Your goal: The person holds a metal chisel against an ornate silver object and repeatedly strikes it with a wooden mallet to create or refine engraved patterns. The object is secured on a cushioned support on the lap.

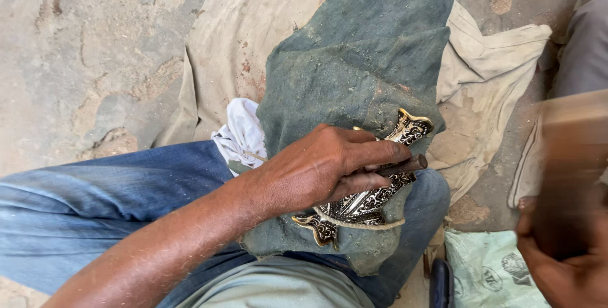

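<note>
- Holding a dark rod-like tool (pixel 405 166) in the left hand (pixel 323 168); fingers wrapped closed round it, the tool's tip pointing out to the right past the fingertips.
- Tool lies almost level across an ornate metal piece (pixel 373 184), black and silver patterned with brass-coloured edges.
- Metal piece rests on the lap, just under and to the right of the left hand. Long axis runs diagonally, from lower left near the knee to upper right, where its gilt corner shows beyond the tool tip.
- A cord (pixel 361 224) loops over the lower part of the piece.
- Green dusty cloth (pixel 361 61) underneath, draped over the jeans (pixel 95 200) and spreading away onto a tan sheet (pixel 494 61) on the ground.
- Right hand (pixel 563 263) at the frame's lower right, well apart from the piece, closed round a wooden object (pixel 573 149); heavily blurred, so cannot tell what kind.
- Left hand is far the nearer to the metal piece.
- White rag (pixel 244 134) tucked beside the left wrist; a printed green bag (pixel 491 270) near the right hand.
- Nothing lies between the wooden object and the tool's exposed end.
</note>
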`<state>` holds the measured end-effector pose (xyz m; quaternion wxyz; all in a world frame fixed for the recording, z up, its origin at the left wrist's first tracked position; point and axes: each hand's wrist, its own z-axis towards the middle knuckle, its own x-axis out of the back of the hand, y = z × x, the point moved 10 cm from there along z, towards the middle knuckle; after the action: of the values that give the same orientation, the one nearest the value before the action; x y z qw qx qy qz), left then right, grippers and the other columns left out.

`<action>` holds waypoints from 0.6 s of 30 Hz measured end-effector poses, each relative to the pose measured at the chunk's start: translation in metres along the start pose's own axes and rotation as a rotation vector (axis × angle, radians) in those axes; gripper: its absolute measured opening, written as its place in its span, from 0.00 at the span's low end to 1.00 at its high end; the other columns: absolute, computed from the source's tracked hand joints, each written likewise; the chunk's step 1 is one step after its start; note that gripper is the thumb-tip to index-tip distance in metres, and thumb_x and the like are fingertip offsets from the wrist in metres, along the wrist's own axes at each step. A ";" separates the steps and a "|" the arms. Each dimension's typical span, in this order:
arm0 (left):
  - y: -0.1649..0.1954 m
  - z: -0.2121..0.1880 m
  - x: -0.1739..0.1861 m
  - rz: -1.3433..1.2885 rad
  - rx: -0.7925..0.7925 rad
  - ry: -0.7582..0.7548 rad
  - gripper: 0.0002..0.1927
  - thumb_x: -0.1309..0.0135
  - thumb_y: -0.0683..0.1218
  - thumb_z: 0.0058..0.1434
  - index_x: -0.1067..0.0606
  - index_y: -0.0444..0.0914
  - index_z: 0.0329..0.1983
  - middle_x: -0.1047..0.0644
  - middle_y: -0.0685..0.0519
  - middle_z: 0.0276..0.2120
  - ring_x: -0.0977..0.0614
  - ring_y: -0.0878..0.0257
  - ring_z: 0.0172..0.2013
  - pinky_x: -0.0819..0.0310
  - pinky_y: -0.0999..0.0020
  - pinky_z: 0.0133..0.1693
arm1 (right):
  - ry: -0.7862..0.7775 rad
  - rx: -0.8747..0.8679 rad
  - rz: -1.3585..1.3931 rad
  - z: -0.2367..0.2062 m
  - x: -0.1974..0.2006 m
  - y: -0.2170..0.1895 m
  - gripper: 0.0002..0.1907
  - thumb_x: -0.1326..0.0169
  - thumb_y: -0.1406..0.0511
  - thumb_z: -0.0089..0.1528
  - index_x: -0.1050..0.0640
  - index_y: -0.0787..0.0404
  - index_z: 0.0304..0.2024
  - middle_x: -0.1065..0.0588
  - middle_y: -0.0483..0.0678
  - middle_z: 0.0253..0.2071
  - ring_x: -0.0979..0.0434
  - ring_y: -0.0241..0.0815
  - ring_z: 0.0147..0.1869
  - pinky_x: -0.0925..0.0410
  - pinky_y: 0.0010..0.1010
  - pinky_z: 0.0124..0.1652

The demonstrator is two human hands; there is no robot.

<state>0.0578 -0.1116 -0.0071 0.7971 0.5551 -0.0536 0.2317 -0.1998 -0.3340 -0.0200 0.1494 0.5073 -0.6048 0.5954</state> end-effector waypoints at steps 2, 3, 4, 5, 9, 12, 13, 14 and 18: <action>0.005 0.000 0.002 0.085 -0.051 0.008 0.21 0.43 0.50 0.70 0.28 0.37 0.62 0.18 0.45 0.46 0.15 0.47 0.44 0.19 0.55 0.47 | -0.073 0.402 -0.343 -0.011 -0.019 -0.044 0.15 0.39 0.77 0.53 0.21 0.65 0.43 0.26 0.51 0.30 0.24 0.42 0.30 0.30 0.32 0.33; 0.000 0.001 0.000 0.052 -0.011 -0.024 0.21 0.44 0.50 0.69 0.27 0.37 0.62 0.18 0.46 0.46 0.15 0.49 0.44 0.19 0.56 0.46 | -0.019 0.465 -0.197 -0.013 -0.020 -0.052 0.16 0.39 0.77 0.51 0.22 0.65 0.42 0.26 0.50 0.30 0.23 0.40 0.33 0.29 0.31 0.37; -0.004 0.002 -0.001 0.022 0.032 -0.049 0.20 0.45 0.50 0.69 0.27 0.38 0.61 0.18 0.46 0.45 0.14 0.50 0.43 0.18 0.57 0.45 | 0.025 0.478 -0.092 -0.014 -0.015 -0.054 0.18 0.39 0.77 0.50 0.24 0.64 0.43 0.26 0.49 0.31 0.23 0.39 0.34 0.29 0.30 0.39; -0.009 0.002 -0.001 -0.018 0.081 -0.057 0.20 0.45 0.50 0.69 0.26 0.38 0.61 0.17 0.47 0.45 0.13 0.51 0.43 0.18 0.58 0.45 | 0.068 0.495 0.012 -0.016 -0.012 -0.054 0.20 0.40 0.77 0.49 0.25 0.64 0.43 0.26 0.49 0.31 0.23 0.38 0.36 0.29 0.28 0.40; -0.002 0.003 -0.001 0.028 0.036 -0.048 0.20 0.43 0.50 0.68 0.26 0.38 0.61 0.18 0.45 0.44 0.14 0.49 0.41 0.18 0.56 0.44 | 0.047 0.317 -0.229 -0.017 -0.004 -0.014 0.20 0.38 0.76 0.54 0.22 0.64 0.49 0.27 0.52 0.31 0.25 0.42 0.32 0.32 0.32 0.35; 0.002 0.002 0.001 -0.004 0.008 -0.034 0.21 0.43 0.50 0.68 0.27 0.37 0.62 0.18 0.46 0.45 0.14 0.49 0.42 0.20 0.56 0.43 | -0.003 0.295 -0.451 -0.015 0.001 0.006 0.18 0.36 0.75 0.55 0.20 0.63 0.48 0.27 0.52 0.31 0.25 0.43 0.31 0.32 0.32 0.35; 0.003 0.002 0.003 -0.020 -0.005 -0.019 0.22 0.43 0.50 0.68 0.27 0.37 0.62 0.18 0.46 0.46 0.14 0.49 0.43 0.20 0.55 0.43 | -0.032 0.311 -0.477 -0.013 -0.001 0.007 0.18 0.36 0.75 0.54 0.20 0.62 0.47 0.26 0.51 0.32 0.24 0.42 0.32 0.31 0.31 0.36; 0.004 0.002 0.005 -0.032 -0.023 -0.010 0.22 0.43 0.50 0.68 0.28 0.37 0.63 0.18 0.45 0.46 0.15 0.48 0.43 0.20 0.55 0.43 | -0.053 0.326 -0.497 -0.011 -0.004 0.006 0.18 0.37 0.75 0.54 0.20 0.61 0.47 0.26 0.50 0.33 0.24 0.41 0.33 0.30 0.30 0.37; 0.000 0.003 0.000 -0.019 -0.001 -0.074 0.22 0.44 0.50 0.68 0.27 0.38 0.62 0.18 0.47 0.43 0.14 0.50 0.42 0.20 0.54 0.43 | 0.006 -0.077 0.437 -0.004 -0.005 0.027 0.11 0.47 0.69 0.62 0.22 0.57 0.47 0.22 0.44 0.38 0.19 0.34 0.41 0.25 0.29 0.44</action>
<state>0.0586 -0.1142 -0.0057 0.7970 0.5634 -0.0781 0.2034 -0.2205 -0.3346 -0.0382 0.0378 0.3564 -0.7221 0.5917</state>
